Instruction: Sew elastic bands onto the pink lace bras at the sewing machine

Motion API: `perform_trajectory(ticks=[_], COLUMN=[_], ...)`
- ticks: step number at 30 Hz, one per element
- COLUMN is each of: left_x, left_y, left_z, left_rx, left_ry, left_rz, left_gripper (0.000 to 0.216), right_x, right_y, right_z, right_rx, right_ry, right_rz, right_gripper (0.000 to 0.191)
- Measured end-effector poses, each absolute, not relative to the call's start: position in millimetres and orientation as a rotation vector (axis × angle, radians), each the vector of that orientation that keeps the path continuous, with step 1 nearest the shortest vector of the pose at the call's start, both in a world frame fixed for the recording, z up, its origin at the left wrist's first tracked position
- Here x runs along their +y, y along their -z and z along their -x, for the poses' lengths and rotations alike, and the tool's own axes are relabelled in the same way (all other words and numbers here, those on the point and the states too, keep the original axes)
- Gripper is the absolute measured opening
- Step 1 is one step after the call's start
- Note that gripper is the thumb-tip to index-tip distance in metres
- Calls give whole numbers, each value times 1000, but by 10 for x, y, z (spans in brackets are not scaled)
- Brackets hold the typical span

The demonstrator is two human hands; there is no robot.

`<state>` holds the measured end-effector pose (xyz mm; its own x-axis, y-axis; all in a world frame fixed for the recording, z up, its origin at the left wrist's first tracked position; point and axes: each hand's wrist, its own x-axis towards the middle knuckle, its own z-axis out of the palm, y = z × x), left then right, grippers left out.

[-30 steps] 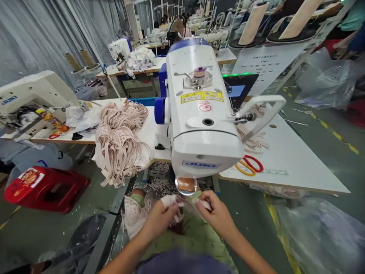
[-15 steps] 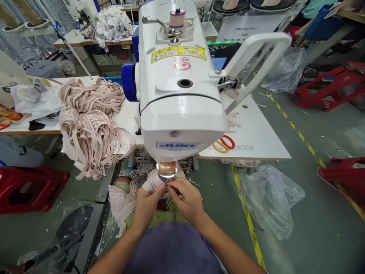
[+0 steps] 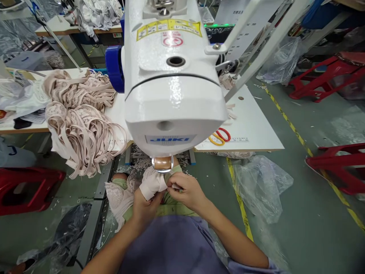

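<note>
Over my lap, my left hand [image 3: 146, 207] is closed on a pale pinkish-white lace garment [image 3: 153, 183], whose band is folded up over the fingers. My right hand [image 3: 186, 190] pinches the right edge of the same cloth, thumb against fingertips; the exact bit between them is hard to see. More of the lace piece [image 3: 119, 199] drapes over my left thigh. Just above both hands is the front of a white JUKI sewing machine [image 3: 175, 102], with a brown-and-chrome part [image 3: 163, 163] under its head. The needle area is hidden.
A heap of beige lace garments [image 3: 82, 129] hangs over the left table edge. Scissors with red and yellow handles [image 3: 219, 137] lie on the white table [image 3: 256, 129] at right. Red stools [image 3: 28, 190] stand on both sides. Clear plastic [image 3: 259, 186] lies on the floor.
My hands have drawn slightly apart and the left has turned, so the cloth band now folds up over it. The camera view has shifted, with the machine appearing closer.
</note>
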<state>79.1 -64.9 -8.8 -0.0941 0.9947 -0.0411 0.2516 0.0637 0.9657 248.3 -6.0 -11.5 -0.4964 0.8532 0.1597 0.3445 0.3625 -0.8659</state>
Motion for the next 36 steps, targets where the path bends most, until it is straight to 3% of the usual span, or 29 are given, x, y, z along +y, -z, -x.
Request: perform_trajectory(ticks=[14, 20, 27, 36], left_x=[-504, -483, -426, -498], left_y=[12, -70, -151, -229], left_z=[-757, -691, -621, -740], left_rx=[1400, 1425, 1311, 1379], left_ry=[-850, -854, -733, -698], left_rz=[-1218, -1305, -1305, -1389], left_gripper=[21, 25, 24, 23], right_x=[-122, -64, -124, -84], right_y=[185, 144, 43, -99], right_z=[-2490, -2627, -2689, -2651], right_rx=[-1986, -1825, -1907, -2029], right_ry=[-1215, -1503, -1377, -1324], right_rz=[1147, 1188, 1268, 1207], right_gripper=[14, 17, 4, 13])
